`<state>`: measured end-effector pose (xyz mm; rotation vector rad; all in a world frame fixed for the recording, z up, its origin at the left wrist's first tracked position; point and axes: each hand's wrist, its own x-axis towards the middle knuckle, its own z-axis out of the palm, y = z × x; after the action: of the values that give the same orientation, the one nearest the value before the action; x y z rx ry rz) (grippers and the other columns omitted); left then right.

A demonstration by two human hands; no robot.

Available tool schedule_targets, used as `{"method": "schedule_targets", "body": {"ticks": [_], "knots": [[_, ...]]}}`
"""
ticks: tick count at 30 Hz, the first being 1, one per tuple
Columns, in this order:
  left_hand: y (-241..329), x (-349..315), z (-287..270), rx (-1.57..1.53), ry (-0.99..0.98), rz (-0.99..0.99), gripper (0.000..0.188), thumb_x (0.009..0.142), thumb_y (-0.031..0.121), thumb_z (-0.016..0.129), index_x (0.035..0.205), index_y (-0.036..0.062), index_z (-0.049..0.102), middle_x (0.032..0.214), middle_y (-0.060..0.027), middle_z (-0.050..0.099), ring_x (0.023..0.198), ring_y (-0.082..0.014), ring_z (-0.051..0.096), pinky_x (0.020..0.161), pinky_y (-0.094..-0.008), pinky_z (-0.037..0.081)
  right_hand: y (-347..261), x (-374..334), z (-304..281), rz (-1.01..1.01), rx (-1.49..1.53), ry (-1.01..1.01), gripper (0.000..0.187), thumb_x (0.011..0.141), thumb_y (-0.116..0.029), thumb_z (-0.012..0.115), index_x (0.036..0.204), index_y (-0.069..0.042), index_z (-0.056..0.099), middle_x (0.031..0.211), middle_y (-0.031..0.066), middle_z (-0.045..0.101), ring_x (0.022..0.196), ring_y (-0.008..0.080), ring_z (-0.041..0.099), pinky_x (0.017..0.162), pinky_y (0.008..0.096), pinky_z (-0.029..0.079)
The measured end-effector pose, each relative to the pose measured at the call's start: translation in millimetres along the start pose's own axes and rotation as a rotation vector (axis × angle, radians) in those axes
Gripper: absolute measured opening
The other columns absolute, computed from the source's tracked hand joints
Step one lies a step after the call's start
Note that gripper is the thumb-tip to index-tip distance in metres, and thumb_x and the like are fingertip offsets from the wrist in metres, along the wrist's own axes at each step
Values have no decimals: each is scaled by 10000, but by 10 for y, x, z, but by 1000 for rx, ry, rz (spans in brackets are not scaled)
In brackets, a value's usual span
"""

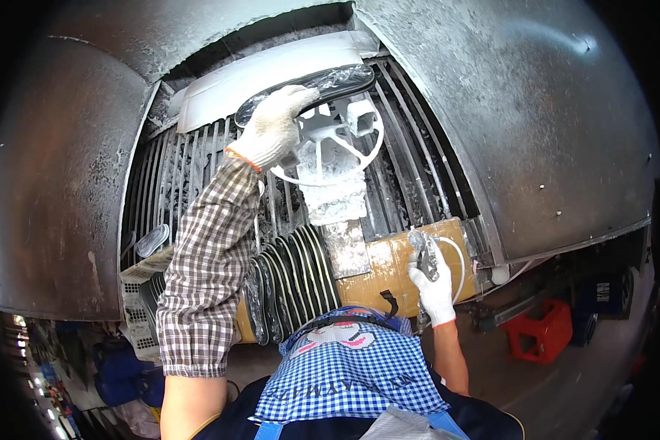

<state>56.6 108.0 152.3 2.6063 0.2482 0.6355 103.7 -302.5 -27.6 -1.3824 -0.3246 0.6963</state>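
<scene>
A black shoe sole [345, 81] with a glossy side is held in my left hand [271, 130], which wears a white knit glove with an orange cuff. The sole lies tilted over a white-crusted stand with a round wire ring [380, 141]. I cannot tell whether they touch. My right hand [434, 292], gloved too, is closed on a spray gun [422, 246] with a pale hose [460, 258] running from it. The gun is over a brown board, to the right of the stand. Several black soles with light edges [301, 268] stand in a row near my apron, below the stand.
Grey metal panels [550, 132] wall in the booth on both sides. Slatted bars [411, 147] lie below the stand, with a white sheet [271, 70] behind. A pale plastic crate [136, 308] sits at left. A red stool [539, 330] stands on the floor at right.
</scene>
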Motion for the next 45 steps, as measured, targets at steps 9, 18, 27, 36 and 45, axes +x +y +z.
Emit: {"method": "schedule_targets", "body": {"ticks": [9, 18, 27, 36, 45], "knots": [[155, 192, -121, 381, 17, 113, 837, 824, 335, 840, 1553, 77, 518, 1516, -189, 559, 1401, -372, 530, 1184, -467, 447, -72, -6, 22, -32, 32, -27, 746, 929, 72, 635, 1633, -4, 400, 1154, 22, 652, 1005, 89, 621, 920, 242, 539], [-97, 706, -6, 478, -261, -82, 1001, 827, 509, 855, 1642, 144, 404, 1540, -222, 530, 1416, -401, 502, 1188, -500, 433, -96, -65, 36, 12, 32, -27, 748, 921, 28, 678, 1619, 16, 409, 1237, 50, 654, 1058, 113, 625, 977, 267, 523], [53, 734, -40, 296, -333, -120, 939, 853, 383, 869, 1635, 123, 421, 1554, -215, 527, 1350, -366, 590, 1145, -448, 493, -77, -88, -23, 24, -26, 0, 743, 918, 31, 674, 1614, 22, 416, 1227, 48, 655, 1061, 119, 625, 980, 272, 519], [-140, 400, -152, 123, 187, -30, 803, 916, 397, 840, 1546, 22, 513, 1528, -206, 568, 1369, -315, 582, 1156, -418, 471, -295, -90, 96, -73, -59, 30, 759, 989, -16, 706, 1656, 8, 345, 1251, 52, 652, 1071, 111, 621, 973, 268, 522], [-281, -1306, 393, -709, 902, -800, 432, 957, 117, 724, 1359, -15, 636, 1093, -54, 712, 914, -153, 664, 872, -325, 569, -874, 165, 292, -222, 0, 8, 625, 1048, -84, 630, 1611, 47, 391, 1204, 118, 686, 935, 130, 658, 845, 286, 585]]}}
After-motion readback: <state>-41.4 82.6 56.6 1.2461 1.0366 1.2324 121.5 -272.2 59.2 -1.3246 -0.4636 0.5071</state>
